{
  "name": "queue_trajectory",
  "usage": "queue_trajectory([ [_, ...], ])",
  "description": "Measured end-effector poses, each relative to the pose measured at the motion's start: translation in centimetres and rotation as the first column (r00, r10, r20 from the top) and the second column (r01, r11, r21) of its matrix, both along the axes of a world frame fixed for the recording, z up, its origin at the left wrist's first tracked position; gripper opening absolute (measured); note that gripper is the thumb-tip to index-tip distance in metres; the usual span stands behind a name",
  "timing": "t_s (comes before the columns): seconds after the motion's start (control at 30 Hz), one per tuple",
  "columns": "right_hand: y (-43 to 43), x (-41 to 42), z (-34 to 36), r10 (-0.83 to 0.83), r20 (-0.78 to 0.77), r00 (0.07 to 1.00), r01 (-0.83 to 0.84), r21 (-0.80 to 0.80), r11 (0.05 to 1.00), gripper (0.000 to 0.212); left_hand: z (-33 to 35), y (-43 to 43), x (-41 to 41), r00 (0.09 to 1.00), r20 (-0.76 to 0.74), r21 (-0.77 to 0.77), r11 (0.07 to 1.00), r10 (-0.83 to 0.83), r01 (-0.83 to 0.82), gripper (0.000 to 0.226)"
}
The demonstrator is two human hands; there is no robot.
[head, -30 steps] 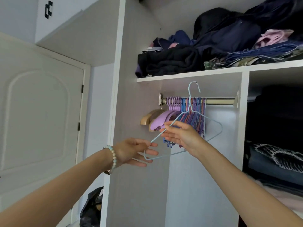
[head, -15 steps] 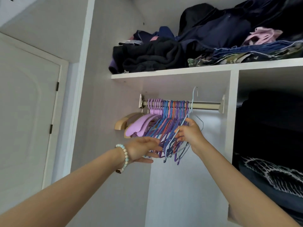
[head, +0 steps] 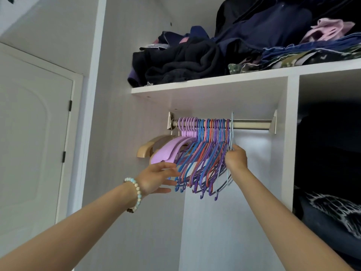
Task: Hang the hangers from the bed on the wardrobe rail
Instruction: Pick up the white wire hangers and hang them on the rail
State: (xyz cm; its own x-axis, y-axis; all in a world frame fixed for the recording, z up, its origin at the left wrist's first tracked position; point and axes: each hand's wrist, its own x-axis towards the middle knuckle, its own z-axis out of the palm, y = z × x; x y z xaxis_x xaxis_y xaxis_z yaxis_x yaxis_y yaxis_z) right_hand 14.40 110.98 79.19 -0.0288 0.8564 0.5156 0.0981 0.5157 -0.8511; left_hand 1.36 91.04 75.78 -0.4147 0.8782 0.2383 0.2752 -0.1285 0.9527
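Note:
A light blue wire hanger (head: pixel 231 133) has its hook over the metal wardrobe rail (head: pixel 252 124), at the right end of a packed row of purple, blue and red hangers (head: pixel 207 153). My right hand (head: pixel 235 158) pinches the light blue hanger just below its neck. My left hand (head: pixel 156 178), with a bead bracelet on the wrist, reaches with straight fingers to the lower ends of the hanging row and touches them. A wooden hanger (head: pixel 148 148) and lilac plastic hangers (head: pixel 170 151) hang at the rail's left end.
A white shelf (head: pixel 205 83) above the rail carries piles of dark folded clothes (head: pixel 244 44). A white partition (head: pixel 293 133) stands right of the rail, with dark clothing in the compartment behind it. A white door (head: pixel 33 137) is at the left. The rail's right part is bare.
The light blue hanger went from held low in front of the row to hooked over the rail. My right hand rose with it; my left hand let go and moved to the row's ends.

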Motion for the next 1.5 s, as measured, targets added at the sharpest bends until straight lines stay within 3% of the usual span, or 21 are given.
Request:
queue_trajectory([
  [0.23,-0.3,0.6,-1.0,0.044,0.105,0.993,-0.037,-0.07,0.997,0.021,-0.5,-0.9,-0.2,1.0,0.008,-0.022,1.0,0.023,-0.023,0.03],
  [0.33,-1.3,1.2,-1.8,0.003,0.171,0.985,-0.001,-0.01,1.0,0.05,-0.9,-1.6,-0.4,0.999,-0.006,-0.004,0.999,0.046,-0.046,0.032],
  [0.43,-3.4,1.2,-2.6,-0.021,0.249,0.968,-0.016,0.147,0.989,0.064,-1.3,-2.9,-0.7,0.993,-0.069,0.021,0.995,0.098,-0.096,0.035],
  [0.57,-7.4,-0.6,-3.6,0.076,0.287,0.955,-0.158,0.274,0.949,0.068,-2.8,-6.6,-2.4,0.962,-0.169,0.1,0.975,0.212,-0.198,0.042],
  [0.8,-20.0,-10.1,-7.9,0.315,0.368,0.875,-0.442,0.341,0.83,0.064,-7.3,-21.1,-8.5,0.786,-0.351,0.15,0.859,0.51,-0.49,0.06],
  [1.0,-35.7,-20.0,-16.0,0.614,0.548,0.568,-0.772,0.096,0.629,0.066,-15.5,-39.8,-13.6,0.598,-0.424,-0.006,0.658,0.681,-0.753,0.07],
  [1.17,-51.0,-26.6,-25.6,0.715,0.645,0.27,-0.9,-0.096,0.426,0.07,-25.5,-56.5,-15.0,0.469,-0.491,-0.216,0.419,0.734,-0.882,0.075],
  [1.37,-67.7,-30.0,-38.3,0.71,0.698,-0.09,-0.929,-0.316,0.194,0.071,-38.0,-72.6,-12.4,0.337,-0.502,-0.446,0.096,0.796,-0.89,0.073],
  [1.5,-76.0,-30.4,-46.5,0.647,0.716,-0.262,-0.91,-0.407,0.082,0.075,-45.8,-79.7,-8.9,0.285,-0.455,-0.591,-0.046,0.844,-0.806,0.072],
])
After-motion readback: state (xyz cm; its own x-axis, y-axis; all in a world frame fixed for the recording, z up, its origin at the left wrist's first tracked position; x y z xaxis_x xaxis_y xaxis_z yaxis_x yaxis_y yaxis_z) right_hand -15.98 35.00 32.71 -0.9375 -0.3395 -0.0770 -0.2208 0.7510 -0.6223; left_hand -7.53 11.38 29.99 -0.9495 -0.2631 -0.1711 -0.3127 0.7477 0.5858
